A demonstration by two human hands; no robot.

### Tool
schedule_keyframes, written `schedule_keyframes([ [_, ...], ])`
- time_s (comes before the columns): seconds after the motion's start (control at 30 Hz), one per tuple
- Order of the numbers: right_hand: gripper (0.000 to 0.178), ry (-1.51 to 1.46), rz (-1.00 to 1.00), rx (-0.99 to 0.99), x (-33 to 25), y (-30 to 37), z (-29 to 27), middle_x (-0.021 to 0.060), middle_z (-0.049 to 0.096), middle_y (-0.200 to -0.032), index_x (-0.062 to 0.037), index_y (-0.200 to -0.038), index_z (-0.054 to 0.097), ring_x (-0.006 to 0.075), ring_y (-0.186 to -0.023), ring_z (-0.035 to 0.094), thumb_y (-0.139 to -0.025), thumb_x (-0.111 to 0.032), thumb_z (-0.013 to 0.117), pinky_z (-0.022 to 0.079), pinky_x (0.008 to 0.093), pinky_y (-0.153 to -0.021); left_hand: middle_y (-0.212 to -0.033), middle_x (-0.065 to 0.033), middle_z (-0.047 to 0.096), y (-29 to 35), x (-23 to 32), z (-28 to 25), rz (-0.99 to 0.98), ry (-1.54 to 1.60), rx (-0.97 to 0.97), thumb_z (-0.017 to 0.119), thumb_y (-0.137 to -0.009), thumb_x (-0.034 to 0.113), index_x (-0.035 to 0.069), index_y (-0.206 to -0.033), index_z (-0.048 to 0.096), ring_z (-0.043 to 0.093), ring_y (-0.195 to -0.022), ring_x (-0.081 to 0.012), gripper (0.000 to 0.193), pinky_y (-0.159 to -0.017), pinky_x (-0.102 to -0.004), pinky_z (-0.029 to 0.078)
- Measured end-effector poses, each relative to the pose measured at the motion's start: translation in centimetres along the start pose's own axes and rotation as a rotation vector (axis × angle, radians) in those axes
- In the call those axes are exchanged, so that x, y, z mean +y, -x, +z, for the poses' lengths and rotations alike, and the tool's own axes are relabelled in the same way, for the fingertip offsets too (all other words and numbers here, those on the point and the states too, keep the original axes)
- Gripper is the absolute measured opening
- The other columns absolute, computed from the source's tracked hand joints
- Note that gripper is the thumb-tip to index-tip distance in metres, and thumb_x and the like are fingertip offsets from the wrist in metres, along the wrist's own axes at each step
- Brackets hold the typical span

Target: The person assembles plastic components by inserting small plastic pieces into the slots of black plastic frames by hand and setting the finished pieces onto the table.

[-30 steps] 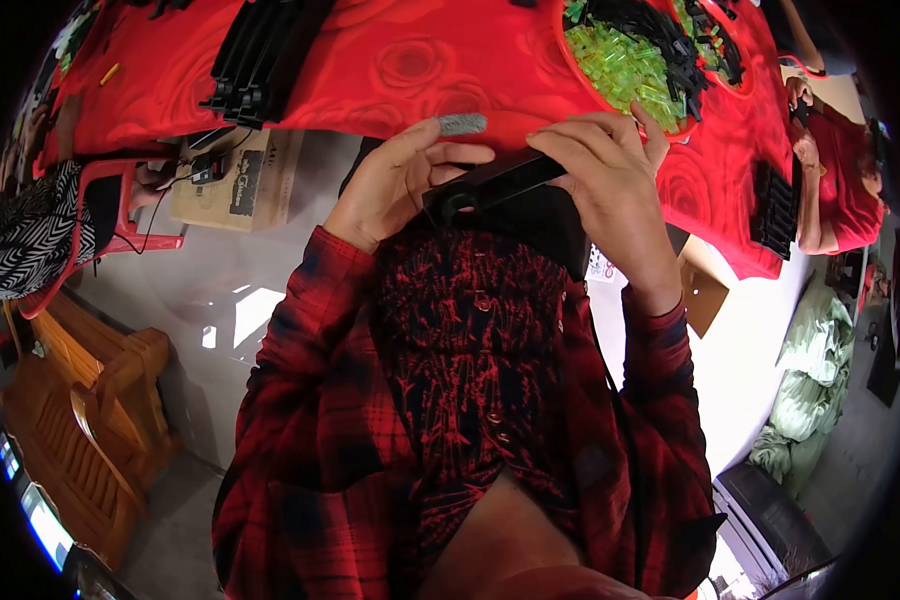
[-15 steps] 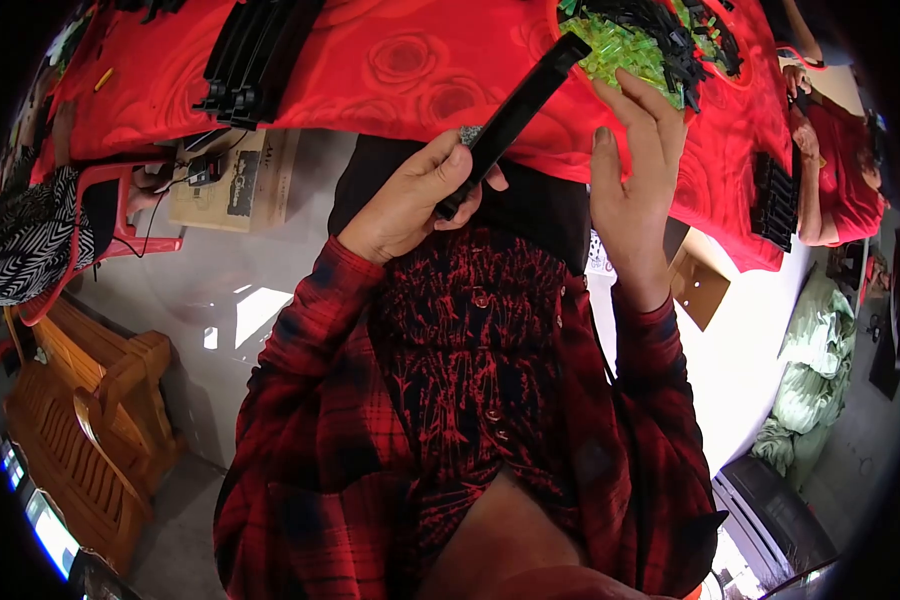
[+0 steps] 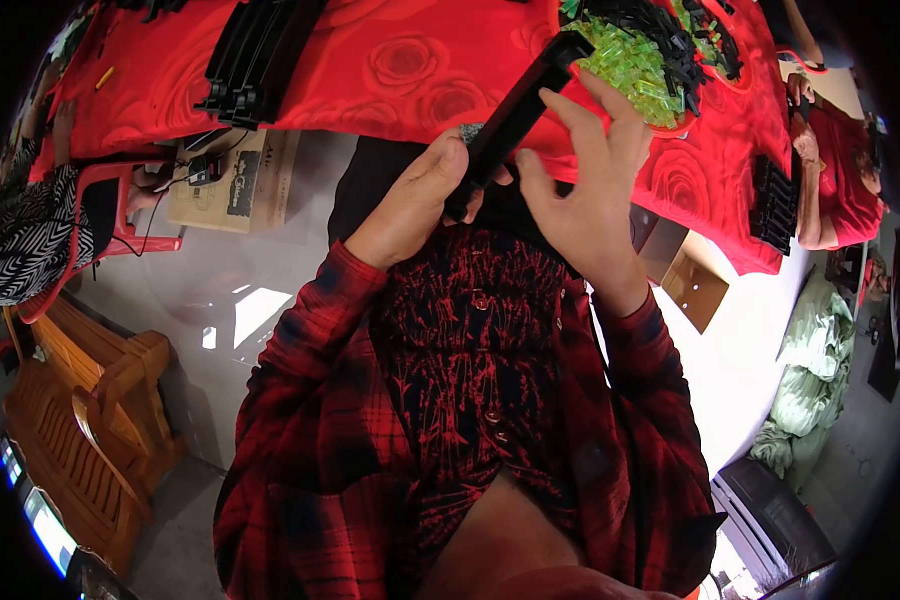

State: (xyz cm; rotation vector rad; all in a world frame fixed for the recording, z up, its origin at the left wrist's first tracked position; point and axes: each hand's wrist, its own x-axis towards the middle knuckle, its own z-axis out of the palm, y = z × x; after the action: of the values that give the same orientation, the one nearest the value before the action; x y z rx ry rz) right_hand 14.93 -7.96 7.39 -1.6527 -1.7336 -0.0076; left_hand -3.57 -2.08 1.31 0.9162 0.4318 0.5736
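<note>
My left hand (image 3: 410, 205) is wrapped round the lower end of a long, narrow black plastic bar (image 3: 515, 110), with the thumb laid along its side. The bar slants up to the right, over the table's near edge, and has a channel-like face. Close to its right side is my right hand (image 3: 595, 185), fingers apart and curved; the index fingertip is at the bar's edge, and whether it touches I cannot tell. Beyond the bar's upper end lie many translucent yellow-green plastic pieces (image 3: 625, 75), with small black pieces (image 3: 677, 60) beside them in a red-rimmed container.
A red rose-patterned cloth (image 3: 400, 65) covers the table. Long black parts (image 3: 260, 60) are stacked at the left, and another black stack (image 3: 773, 205) is at the right edge. A person in red (image 3: 840, 170) is at the far right. A cardboard box (image 3: 220, 190) stands underneath at left.
My right hand has moved left and down from the green pieces to the bar, its fingers bending more. The left hand keeps its grip, with the bar slightly turned.
</note>
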Motion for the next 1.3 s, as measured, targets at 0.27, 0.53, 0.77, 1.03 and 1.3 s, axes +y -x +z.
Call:
schedule_keyframes([
  [0.27, 0.059, 0.152, 0.055, -0.099, -0.7, -0.4, 1.9, 0.0209, 0.032, -0.15, 0.0018, -0.124, 0.058, 0.044, -0.128, 0.035, -0.071, -0.015, 0.078, 0.028, 0.0556, -0.105, -0.088, 0.0027, 0.048, -0.2, -0.8, 0.8, 0.13, -0.297, 0.185, 0.039, -0.111, 0.043, 0.004, -0.133, 0.05, 0.046, -0.073, -0.0055, 0.047, -0.065, -0.0221, 0.04],
  [0.53, 0.054, 0.11, 0.108, -0.086, -0.1, -0.8, 3.5, 0.0216, 0.032, -0.15, 0.0023, -0.116, 0.058, 0.0447, -0.129, 0.034, -0.069, -0.014, 0.077, 0.027, 0.0563, -0.106, -0.085, 0.0021, 0.045, -0.2, -1.5, 1.2, 0.172, -0.383, 0.233, 0.04, -0.111, 0.036, 0.002, -0.133, 0.049, 0.045, -0.072, -0.0054, 0.041, -0.065, -0.0226, 0.04],
  [0.77, 0.049, 0.048, 0.081, -0.045, 0.4, -0.6, 4.2, 0.0214, 0.033, -0.151, 0.003, -0.11, 0.06, 0.0441, -0.131, 0.034, -0.068, -0.013, 0.077, 0.026, 0.0554, -0.107, -0.091, -0.0001, 0.052, -0.4, -1.3, 1.9, 0.155, -0.234, 0.34, 0.047, -0.109, 0.031, 0.001, -0.14, 0.044, 0.047, -0.072, -0.006, 0.043, -0.063, -0.0227, 0.042],
  [1.03, 0.047, 0.013, 0.048, -0.018, 0.1, -1.3, 4.5, 0.0188, 0.037, -0.15, 0.0043, -0.11, 0.062, 0.0411, -0.131, 0.033, -0.069, -0.013, 0.077, 0.026, 0.0528, -0.108, -0.103, -0.0013, 0.059, -0.5, -0.5, 1.2, 0.11, -0.005, 0.401, 0.057, -0.105, 0.033, 0.002, -0.149, 0.034, 0.052, -0.085, -0.007, 0.058, -0.065, -0.0226, 0.042],
  [1.3, 0.048, 0.009, -0.037, -0.039, -0.4, -2.6, 5.9, 0.0222, 0.039, -0.146, 0.0091, -0.108, 0.059, 0.0433, -0.129, 0.034, -0.067, -0.008, 0.076, 0.03, 0.0532, -0.106, -0.097, 0.0006, 0.054, -0.3, -0.1, -0.6, 0.124, 0.079, 0.418, 0.06, -0.104, 0.031, 0.003, -0.153, 0.031, 0.05, -0.082, -0.0073, 0.064, -0.064, -0.024, 0.044],
])
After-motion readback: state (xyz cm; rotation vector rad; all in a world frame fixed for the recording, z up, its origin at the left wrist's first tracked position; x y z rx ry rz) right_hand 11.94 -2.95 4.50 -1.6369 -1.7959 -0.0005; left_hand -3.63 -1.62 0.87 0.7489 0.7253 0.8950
